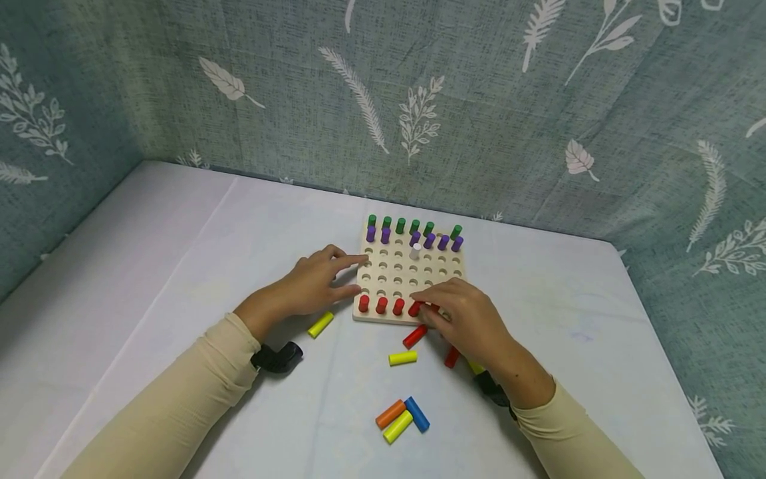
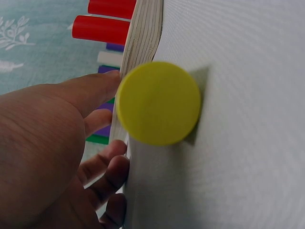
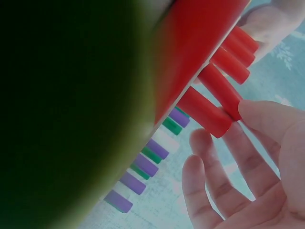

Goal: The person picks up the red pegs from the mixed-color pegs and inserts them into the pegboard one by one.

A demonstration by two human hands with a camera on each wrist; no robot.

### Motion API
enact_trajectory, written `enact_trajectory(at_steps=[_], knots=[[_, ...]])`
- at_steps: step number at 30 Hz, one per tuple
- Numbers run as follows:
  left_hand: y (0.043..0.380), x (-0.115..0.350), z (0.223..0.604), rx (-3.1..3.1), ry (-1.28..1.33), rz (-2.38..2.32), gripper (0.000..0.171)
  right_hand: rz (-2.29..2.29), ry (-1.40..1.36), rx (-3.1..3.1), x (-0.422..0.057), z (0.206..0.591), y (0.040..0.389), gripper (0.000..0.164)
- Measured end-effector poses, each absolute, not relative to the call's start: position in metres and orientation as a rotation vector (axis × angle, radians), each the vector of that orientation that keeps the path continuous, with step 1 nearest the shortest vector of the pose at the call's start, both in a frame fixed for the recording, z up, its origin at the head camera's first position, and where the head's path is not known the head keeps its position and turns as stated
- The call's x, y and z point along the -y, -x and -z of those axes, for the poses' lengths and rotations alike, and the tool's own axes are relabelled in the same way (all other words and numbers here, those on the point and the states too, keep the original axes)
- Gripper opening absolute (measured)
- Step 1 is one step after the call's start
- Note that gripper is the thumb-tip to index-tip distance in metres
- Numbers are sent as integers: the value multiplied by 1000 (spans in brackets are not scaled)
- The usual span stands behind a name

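Blurred beside the right wrist camera, a yellow peg (image 1: 475,366) could roll if that wrist nudges it. The right hand (image 1: 463,318) pinches a red peg (image 3: 220,89) in the row along the pegboard's (image 1: 385,319) front edge; a skewed push might jam it or knock its red neighbour (image 3: 205,112) (just beside the fingers). The left hand (image 1: 314,281), fingers extended, touches the left edge; too light a touch could let everything slide.

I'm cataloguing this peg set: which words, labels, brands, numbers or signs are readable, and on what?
None: no lettering shows on the pegboard, the pegs or the white cloth. The backdrop bears only leaf and sprig prints.
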State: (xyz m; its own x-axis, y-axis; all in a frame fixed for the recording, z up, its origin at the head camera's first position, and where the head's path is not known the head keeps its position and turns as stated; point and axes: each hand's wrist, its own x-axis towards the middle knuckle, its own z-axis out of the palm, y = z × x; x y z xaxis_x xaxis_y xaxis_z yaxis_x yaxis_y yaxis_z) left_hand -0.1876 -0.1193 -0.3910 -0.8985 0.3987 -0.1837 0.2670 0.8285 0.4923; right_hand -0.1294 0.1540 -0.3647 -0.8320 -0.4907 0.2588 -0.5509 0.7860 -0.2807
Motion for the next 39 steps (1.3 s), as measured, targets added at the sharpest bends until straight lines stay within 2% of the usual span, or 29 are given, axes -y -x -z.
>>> enact_trajectory(at_steps=[19,29,39], knots=[[185,119,391,-2721,-501,-690,67,-558,-897,2853,-158,369,129,31],[186,119,391,-2724,-507,-700,67,-579,-1094,2701,-162,367,122,21],[189,119,391,-2743,-527,-699,68,-533,-1185,2816,-162,366,120,20]])
